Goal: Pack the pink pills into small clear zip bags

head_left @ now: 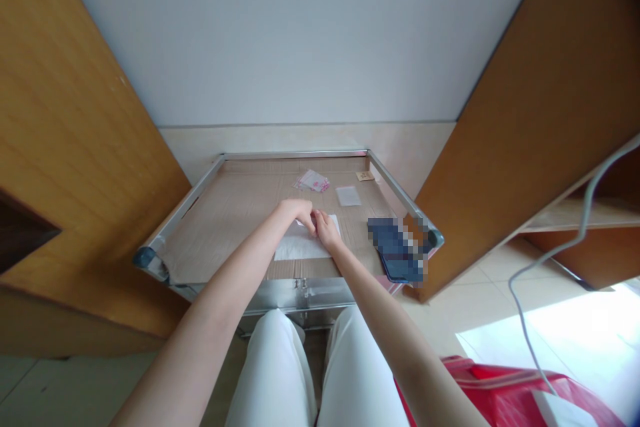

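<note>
Head view | the person's left hand and right hand: fingers bent, tips close together; cannot tell if they pinch anything | white sheet: flat on the brown board, under the fingers and on their near side, both hands about as near | sheet looks longer side to side, no pointy end

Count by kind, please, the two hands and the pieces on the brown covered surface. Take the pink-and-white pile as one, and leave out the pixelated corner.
Hands, left hand and right hand: 2
White sheet under them: 1
Pink-and-white pile: 1
Pale square: 1
Small tan card: 1
Total: 6
</note>
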The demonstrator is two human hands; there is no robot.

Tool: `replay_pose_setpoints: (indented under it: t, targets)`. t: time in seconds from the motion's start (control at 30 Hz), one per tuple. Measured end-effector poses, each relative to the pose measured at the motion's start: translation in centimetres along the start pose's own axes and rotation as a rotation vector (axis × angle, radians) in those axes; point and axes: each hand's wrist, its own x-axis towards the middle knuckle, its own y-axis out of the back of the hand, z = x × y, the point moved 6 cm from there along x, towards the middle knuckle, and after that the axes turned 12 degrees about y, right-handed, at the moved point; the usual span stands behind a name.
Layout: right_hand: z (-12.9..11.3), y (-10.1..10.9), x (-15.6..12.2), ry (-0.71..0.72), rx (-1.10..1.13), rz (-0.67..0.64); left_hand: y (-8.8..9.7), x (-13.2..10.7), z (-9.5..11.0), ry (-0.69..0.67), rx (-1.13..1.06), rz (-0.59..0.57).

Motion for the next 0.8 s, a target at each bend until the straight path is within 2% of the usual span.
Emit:
replay_pose_setpoints:
  t: [0.37, 0.63, 0.8]
  targets:
    - [0.2, -0.1, -0.1, -0.019, -0.046, -0.024, -0.5, 0.1, -0.2, -0.062, 0.015, -0.001]
    - [0.3, 0.0, -0.1, 0.002, -0.024, -0.012, -0.8, -0.2, -1.5, -0.111, 0.017, 0.092]
    - [0.7, 0.2, -0.1, -0.025, 0.014, 0.028, -0.8, -0.8, -1.8, -0.069, 0.009, 0.139]
